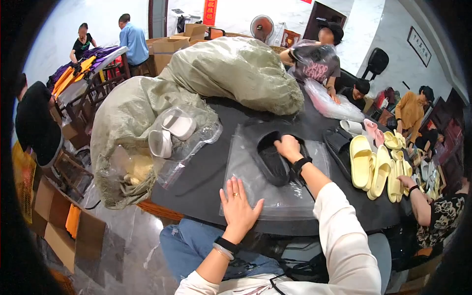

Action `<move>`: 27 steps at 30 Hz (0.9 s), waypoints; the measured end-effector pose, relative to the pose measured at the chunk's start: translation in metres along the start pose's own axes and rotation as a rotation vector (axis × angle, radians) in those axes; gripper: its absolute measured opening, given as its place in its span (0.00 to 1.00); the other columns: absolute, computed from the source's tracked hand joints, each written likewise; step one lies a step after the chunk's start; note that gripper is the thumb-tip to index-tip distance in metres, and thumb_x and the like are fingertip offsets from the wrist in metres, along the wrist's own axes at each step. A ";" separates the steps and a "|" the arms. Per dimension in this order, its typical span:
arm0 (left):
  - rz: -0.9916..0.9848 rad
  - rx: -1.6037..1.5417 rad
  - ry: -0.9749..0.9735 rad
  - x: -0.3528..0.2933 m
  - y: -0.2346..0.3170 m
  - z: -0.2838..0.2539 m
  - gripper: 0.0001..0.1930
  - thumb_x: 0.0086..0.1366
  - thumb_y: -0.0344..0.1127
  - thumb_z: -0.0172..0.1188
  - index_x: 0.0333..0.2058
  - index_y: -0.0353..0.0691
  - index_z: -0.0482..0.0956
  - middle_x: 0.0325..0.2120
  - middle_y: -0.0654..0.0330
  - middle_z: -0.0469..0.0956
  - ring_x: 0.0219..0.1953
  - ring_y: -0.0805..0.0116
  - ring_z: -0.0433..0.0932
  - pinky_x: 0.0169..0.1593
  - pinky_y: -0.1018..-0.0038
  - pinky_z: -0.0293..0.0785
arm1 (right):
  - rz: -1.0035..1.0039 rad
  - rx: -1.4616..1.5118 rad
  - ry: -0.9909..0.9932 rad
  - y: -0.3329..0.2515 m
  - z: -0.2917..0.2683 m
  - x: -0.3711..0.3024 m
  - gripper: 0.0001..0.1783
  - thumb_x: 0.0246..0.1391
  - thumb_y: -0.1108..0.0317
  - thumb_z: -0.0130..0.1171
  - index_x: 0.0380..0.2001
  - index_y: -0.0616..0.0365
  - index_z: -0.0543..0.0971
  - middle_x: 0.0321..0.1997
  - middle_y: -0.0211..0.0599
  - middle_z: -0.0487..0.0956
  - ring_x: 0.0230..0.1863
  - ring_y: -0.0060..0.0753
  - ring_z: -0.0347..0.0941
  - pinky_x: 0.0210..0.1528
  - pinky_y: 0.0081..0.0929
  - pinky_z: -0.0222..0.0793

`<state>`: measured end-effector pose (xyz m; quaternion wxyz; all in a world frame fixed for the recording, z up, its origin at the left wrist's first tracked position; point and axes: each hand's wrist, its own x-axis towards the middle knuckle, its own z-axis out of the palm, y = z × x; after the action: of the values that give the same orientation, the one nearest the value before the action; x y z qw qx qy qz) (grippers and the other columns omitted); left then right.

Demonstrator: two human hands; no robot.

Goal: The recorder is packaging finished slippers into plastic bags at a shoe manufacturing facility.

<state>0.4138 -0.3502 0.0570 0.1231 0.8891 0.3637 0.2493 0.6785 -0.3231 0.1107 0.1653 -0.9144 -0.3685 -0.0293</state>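
Observation:
A pair of black slide sandals rests on a stack of clear plastic bags on the dark table. My right hand is closed on the sandals near their inner edges; its fingertips are partly hidden. Flat on the near edge of the bags lies my left hand, fingers spread, holding nothing. To the right, more black slides lie beside a row of yellow slides.
Big green woven sacks bulge across the table's far and left side. White slides in clear plastic rest on one. Another person's hand touches the yellow slides at right. An opened cardboard box stands on the floor at left.

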 end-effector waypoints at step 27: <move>-0.004 -0.004 -0.001 -0.002 0.001 0.001 0.49 0.54 0.65 0.52 0.58 0.23 0.55 0.61 0.39 0.51 0.65 0.47 0.46 0.64 0.51 0.41 | -0.482 0.233 -0.091 -0.074 -0.005 0.063 0.14 0.44 0.62 0.60 0.37 0.51 0.79 0.37 0.38 0.80 0.41 0.43 0.75 0.43 0.36 0.70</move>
<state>0.4141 -0.3523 0.0557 0.1256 0.8883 0.3648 0.2493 0.6739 -0.2328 0.1478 0.2410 -0.7754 -0.5834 0.0161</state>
